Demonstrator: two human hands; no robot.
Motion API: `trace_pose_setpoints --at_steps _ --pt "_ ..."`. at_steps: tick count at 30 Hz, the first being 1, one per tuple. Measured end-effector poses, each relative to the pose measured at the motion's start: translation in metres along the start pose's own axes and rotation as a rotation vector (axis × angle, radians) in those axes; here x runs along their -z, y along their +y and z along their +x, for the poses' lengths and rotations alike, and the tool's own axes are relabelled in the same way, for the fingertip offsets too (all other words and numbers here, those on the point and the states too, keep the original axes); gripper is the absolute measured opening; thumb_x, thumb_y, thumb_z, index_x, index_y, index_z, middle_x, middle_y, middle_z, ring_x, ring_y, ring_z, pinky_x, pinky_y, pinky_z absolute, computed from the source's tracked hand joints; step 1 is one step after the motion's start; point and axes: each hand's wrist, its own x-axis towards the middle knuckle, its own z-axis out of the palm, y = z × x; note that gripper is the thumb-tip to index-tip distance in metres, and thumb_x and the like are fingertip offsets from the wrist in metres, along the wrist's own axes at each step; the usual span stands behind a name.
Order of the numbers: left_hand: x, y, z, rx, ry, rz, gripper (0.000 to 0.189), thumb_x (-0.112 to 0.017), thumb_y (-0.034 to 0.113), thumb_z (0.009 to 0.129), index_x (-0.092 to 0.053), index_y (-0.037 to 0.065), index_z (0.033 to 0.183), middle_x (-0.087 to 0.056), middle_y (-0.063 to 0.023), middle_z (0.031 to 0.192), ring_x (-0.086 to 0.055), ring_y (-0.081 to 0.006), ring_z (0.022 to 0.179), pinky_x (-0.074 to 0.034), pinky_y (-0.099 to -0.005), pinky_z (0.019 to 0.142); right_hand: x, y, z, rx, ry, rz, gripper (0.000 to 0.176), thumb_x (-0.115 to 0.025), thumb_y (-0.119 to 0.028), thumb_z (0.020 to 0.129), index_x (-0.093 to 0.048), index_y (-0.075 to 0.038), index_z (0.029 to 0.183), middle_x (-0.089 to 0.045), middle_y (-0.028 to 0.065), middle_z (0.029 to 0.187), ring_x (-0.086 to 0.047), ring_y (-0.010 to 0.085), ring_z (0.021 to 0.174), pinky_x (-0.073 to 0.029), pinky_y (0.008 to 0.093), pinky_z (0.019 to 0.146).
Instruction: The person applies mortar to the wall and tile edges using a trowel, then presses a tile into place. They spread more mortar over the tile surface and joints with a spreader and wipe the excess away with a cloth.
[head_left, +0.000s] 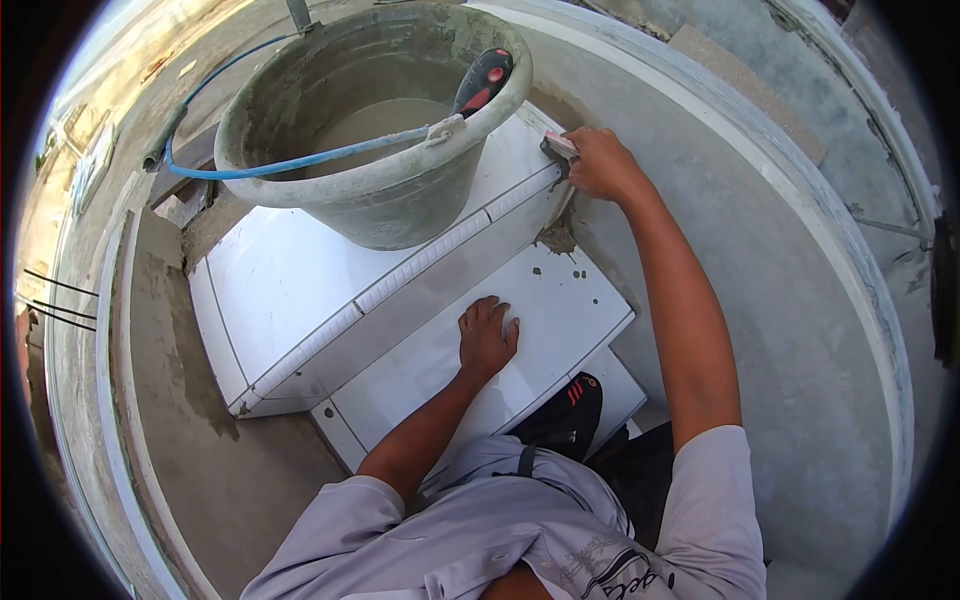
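Two hands: both bare and both the person's own, well apart on white tiled steps.
Right hand: the right hand (600,163) is closed around a small tool (560,145) with mortar on it, at the right end of the upper step (290,270), where the tile meets the curved wall (760,260).
Small tool: its tip sits at the far right corner of the upper step, just beside the bucket.
Left hand: the left hand (487,338) lies flat, palm down and fingers loosely together, on the lower step (565,300) near its middle; it holds nothing.
Bucket: a mortar-smeared bucket (400,205) stands on the upper step towards its far edge, with grey mix inside.
In the bucket: a red and black handle (484,80) leans on the right side of the rim.
Hose: a blue hose (300,163) runs over the rim from the left and across the mix.
Edge strip: a white ribbed strip (420,262) runs along the front edge of the upper step.
Mortar: a grey mortar lump (557,238) sits at the far right corner of the lower step, with small specks on the tile near it.
Shoe: a black shoe (570,405) with red marks rests at the near edge of the lower step.
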Motion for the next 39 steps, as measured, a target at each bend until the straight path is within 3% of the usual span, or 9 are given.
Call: trace_pose_setpoints --at_steps 4,7,9,13,19,23,26,32,39 --pt "0.007 0.002 -0.001 -0.044 0.010 0.039 0.030 -0.067 0.020 0.092 -0.067 0.004 0.117 -0.055 -0.0154 0.132 -0.047 -0.0315 0.127 -0.037 -0.0458 0.105 -0.016 -0.016 -0.016 0.080 0.082 -0.065 0.048 -0.066 -0.007 0.076 -0.072 -0.016 0.123 -0.067 0.0084 0.121 -0.056 0.0323 0.121 -0.047 0.0484 0.103" --pt "0.018 0.000 0.012 0.167 -0.048 -0.566 0.023 -0.066 0.015 0.094 -0.067 0.003 0.113 -0.056 -0.0155 0.131 -0.052 -0.0278 0.120 -0.044 -0.0409 0.096 -0.008 -0.013 -0.017 0.099 0.035 -0.013 0.049 -0.066 -0.005 0.076 -0.072 -0.017 0.124 -0.066 0.0065 0.122 -0.053 0.0308 0.123 -0.045 0.0472 0.104" --pt "0.067 0.037 0.019 0.075 0.155 -0.632 0.024 -0.066 0.011 0.094 -0.063 0.001 0.116 -0.058 -0.0156 0.127 -0.055 -0.0252 0.116 -0.047 -0.0371 0.091 -0.005 -0.009 -0.014 0.079 0.027 -0.012 0.050 -0.066 -0.004 0.076 -0.072 -0.016 0.124 -0.065 0.0057 0.123 -0.053 0.0298 0.123 -0.044 0.0459 0.105" --pt "0.186 0.097 0.050 -0.063 0.804 -0.056 0.070 -0.073 0.012 0.090 -0.033 0.003 0.147 -0.038 -0.0191 0.145 -0.039 -0.0305 0.134 -0.045 -0.0426 0.096 -0.009 -0.013 -0.015 0.214 0.041 -0.045 0.051 -0.064 0.000 0.075 -0.071 -0.014 0.123 -0.066 0.0056 0.124 -0.055 0.0303 0.115 -0.045 0.0423 0.101" --pt "0.223 0.065 0.097 -0.028 0.825 -0.070 0.119 -0.087 0.035 0.079 -0.004 0.004 0.159 -0.016 -0.0220 0.156 -0.021 -0.0423 0.148 -0.035 -0.0571 0.117 0.000 0.002 -0.011 0.215 0.128 0.068 0.052 -0.064 0.005 0.074 -0.074 -0.018 0.120 -0.066 0.0023 0.123 -0.054 0.0275 0.116 -0.043 0.0406 0.101" --pt "0.238 0.043 0.104 0.000 0.754 -0.186 0.122 -0.089 0.033 0.078 -0.003 0.007 0.161 -0.017 -0.0249 0.161 -0.029 -0.0399 0.147 -0.035 -0.0520 0.118 -0.041 0.009 -0.017 0.411 0.417 0.000 0.052 -0.064 0.006 0.075 -0.075 -0.020 0.118 -0.066 0.0019 0.122 -0.055 0.0265 0.116 -0.043 0.0393 0.100" --pt "0.249 0.032 0.108 -0.021 0.705 -0.285 0.119 -0.088 0.030 0.077 -0.007 0.008 0.161 -0.018 -0.0228 0.161 -0.030 -0.0407 0.147 -0.036 -0.0534 0.117 -0.044 0.000 -0.039 0.398 0.295 -0.035 0.052 -0.063 0.006 0.075 -0.075 -0.020 0.118 -0.067 0.0029 0.118 -0.055 0.0267 0.114 -0.043 0.0391 0.099" --pt "0.242 0.032 0.106 0.056 0.706 -0.224 0.107 -0.081 0.033 0.085 -0.011 0.008 0.161 -0.019 -0.0248 0.163 -0.032 -0.0408 0.147 -0.036 -0.0537 0.117 -0.017 0.005 -0.005 -0.047 0.229 -0.086 0.054 -0.063 0.002 0.076 -0.071 -0.018 0.126 -0.067 0.0068 0.119 -0.057 0.0300 0.110 -0.041 0.0444 0.099" --pt "0.232 0.027 0.107 0.041 0.734 -0.211 0.096 -0.076 0.033 0.090 -0.015 0.004 0.160 -0.023 -0.0255 0.161 -0.029 -0.0396 0.148 -0.031 -0.0494 0.120 -0.020 -0.035 -0.018 0.377 0.058 -0.059 0.049 -0.065 -0.001 0.074 -0.074 -0.016 0.119 -0.068 0.0048 0.116 -0.056 0.0269 0.113 -0.040 0.0445 0.098"
